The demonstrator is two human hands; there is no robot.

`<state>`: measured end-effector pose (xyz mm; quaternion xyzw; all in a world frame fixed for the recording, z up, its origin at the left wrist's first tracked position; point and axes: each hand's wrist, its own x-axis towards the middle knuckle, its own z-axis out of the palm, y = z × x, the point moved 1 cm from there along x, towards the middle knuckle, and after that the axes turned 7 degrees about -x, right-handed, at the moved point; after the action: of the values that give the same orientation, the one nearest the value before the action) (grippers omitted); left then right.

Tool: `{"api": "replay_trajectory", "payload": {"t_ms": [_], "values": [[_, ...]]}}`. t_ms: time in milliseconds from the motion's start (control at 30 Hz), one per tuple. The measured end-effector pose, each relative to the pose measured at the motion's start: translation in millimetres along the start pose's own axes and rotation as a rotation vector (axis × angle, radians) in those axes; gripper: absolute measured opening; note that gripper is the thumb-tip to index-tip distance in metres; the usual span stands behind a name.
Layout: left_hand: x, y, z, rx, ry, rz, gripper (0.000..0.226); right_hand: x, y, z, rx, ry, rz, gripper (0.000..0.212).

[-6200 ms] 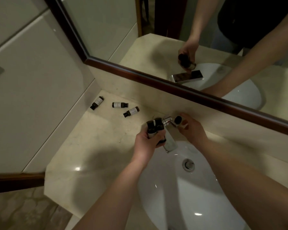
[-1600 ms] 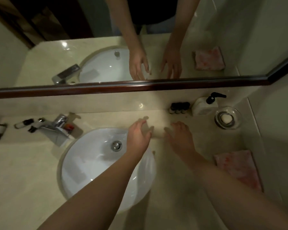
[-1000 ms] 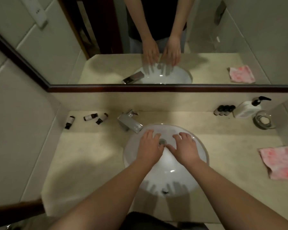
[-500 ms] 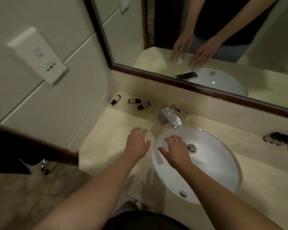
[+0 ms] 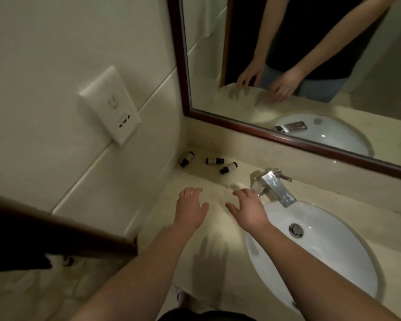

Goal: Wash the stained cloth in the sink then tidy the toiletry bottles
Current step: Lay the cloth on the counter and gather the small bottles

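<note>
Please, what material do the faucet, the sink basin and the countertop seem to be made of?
Faucet: probably polished chromed metal, since it gives mirror-like reflections. Sink basin: likely glazed white ceramic, smooth with bright glints. Countertop: apparently polished beige stone or marble, faintly veined, though an imitation is possible.

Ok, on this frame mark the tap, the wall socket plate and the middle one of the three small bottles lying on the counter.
tap (image 5: 274, 186): head view, top face of the chrome spout.
wall socket plate (image 5: 110, 105): head view, centre of the white plate.
middle bottle (image 5: 214, 160): head view, its pale label, lying on its side.
</note>
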<state>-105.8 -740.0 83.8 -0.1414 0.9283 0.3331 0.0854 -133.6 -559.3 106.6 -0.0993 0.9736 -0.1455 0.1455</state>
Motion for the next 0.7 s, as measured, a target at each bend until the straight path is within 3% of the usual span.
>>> {"api": "replay_trajectory", "payload": {"t_ms": [300,567,700], "values": [[71.3,-33.7,-15.0,-0.019,-0.086,0.05,0.046,46.9,-44.2,22.5,0.126,-0.033,0.2,0.047],[132.1,-41.7,7.1,-0.102,-0.058,-0.085,0.046,103.1,-19.6,59.4,0.164,-0.055,0.25,0.046],[166.2,-56.4,11.3,-0.059,0.001,-0.037,0.044,140.4,-3.6,80.4,0.146,-0.012,0.197,0.046]]}}
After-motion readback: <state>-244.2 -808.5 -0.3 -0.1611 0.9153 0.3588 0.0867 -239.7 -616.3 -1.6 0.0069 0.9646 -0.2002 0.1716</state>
